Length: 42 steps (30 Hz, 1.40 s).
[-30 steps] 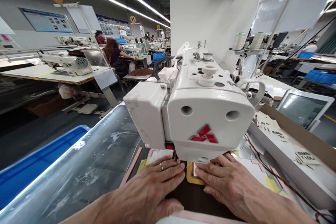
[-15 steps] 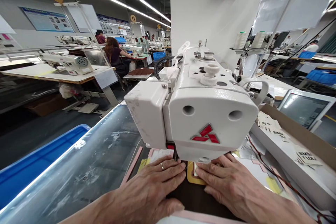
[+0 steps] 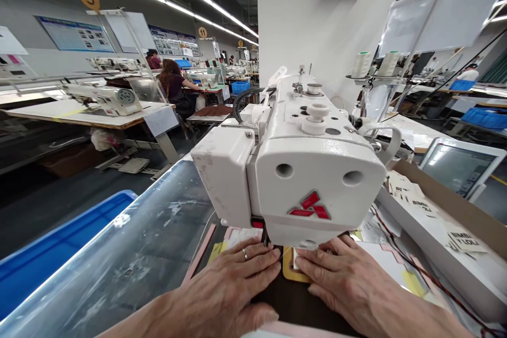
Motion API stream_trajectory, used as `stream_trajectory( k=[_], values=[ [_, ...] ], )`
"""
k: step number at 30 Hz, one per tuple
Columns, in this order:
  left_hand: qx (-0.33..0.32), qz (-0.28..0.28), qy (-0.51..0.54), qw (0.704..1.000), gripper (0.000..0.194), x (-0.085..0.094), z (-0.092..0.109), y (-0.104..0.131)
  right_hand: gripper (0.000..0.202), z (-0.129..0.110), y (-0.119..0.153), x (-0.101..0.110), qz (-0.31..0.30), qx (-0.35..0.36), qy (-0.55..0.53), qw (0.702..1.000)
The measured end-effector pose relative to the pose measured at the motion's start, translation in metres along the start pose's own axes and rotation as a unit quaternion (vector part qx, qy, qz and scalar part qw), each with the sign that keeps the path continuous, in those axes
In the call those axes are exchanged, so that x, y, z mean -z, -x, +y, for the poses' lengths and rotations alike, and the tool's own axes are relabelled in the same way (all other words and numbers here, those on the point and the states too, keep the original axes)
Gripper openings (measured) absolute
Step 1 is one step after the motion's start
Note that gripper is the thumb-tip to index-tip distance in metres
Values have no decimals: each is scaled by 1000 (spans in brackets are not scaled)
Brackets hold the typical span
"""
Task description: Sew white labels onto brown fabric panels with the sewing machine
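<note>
Fingers [image 3: 257,263] outstretched, nearly together, the left hand [image 3: 232,285] touches dark material [image 3: 291,301], the right hand [image 3: 348,280] the yellow frame [image 3: 295,275].

The bare left hand [image 3: 233,282] and bare right hand [image 3: 348,277] are palm down, fingers [image 3: 261,261] straightened and slanting inward, left thumb [image 3: 259,317] spread apart, bare forearms [image 3: 150,317] angled outward.

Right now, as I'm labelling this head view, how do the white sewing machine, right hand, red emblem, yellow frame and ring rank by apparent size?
1. White sewing machine
2. Right hand
3. Red emblem and yellow frame: unsure, frame partly hidden
4. Ring
</note>
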State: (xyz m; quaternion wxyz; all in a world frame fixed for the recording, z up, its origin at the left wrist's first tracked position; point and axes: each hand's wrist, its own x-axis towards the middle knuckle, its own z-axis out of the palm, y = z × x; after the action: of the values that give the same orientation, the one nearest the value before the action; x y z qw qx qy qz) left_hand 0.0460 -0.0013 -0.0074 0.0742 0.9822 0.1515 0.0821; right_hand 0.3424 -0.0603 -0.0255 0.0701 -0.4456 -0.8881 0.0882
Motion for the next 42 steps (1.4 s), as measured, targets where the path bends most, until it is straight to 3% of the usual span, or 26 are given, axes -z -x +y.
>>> stream_trajectory(
  k=[14, 25, 32, 42],
  values=[
    [15, -48, -10, 999, 58, 1, 4, 1, 36, -6, -1, 6, -13, -3, -4, 1000],
    [53, 4, 3, 999, 51, -3, -7, -13, 25, 2, -11, 13, 34, 4, 3, 999],
    [98, -21, 32, 994, 42, -1, -13, -19, 20, 8, -15, 16, 28, -5, -17, 999],
    [111, -86, 13, 990, 51, 0, -8, -20, 22, 3, -16, 17, 32, -9, -6, 999]
  ],
)
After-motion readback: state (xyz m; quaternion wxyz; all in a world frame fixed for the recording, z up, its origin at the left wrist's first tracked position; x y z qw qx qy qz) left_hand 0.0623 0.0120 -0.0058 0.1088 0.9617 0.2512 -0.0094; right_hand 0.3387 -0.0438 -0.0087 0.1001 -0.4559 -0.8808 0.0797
